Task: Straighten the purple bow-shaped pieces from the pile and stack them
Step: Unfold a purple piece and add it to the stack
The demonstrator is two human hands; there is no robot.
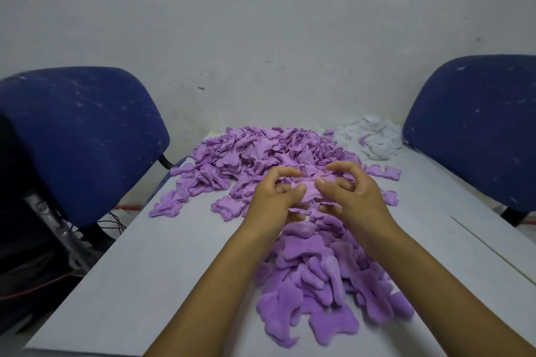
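Against the pale wall (261,23) stand two blue chairs, one at the left (81,136) and one at the right (475,124), flanking a single long white table (145,269) that runs away from the person toward that wall. Down the middle of the table spreads the purple stuff: a big far pile (261,151) heaped near the wall end, too many bow-shaped pieces to count, and a second, nearer heap (327,284) lying flat and overlapping right under the forearms. A few strays sit apart at the edges, two of them just off the far pile's right side (385,172). One small mound of white scraps (374,136) sits at the far right corner, touching the purple pile's edge. Now the hands, two of them, bare, meeting between the heaps. The left hand (275,194) has its fingers curled and thumb pressed onto one purple piece (311,190); the right hand (348,191) pinches the same piece from the other side, thumb on top, fingers bent underneath. That piece is held just above the heaps, its long axis running left to right between the two thumbs, crumpled in the middle.
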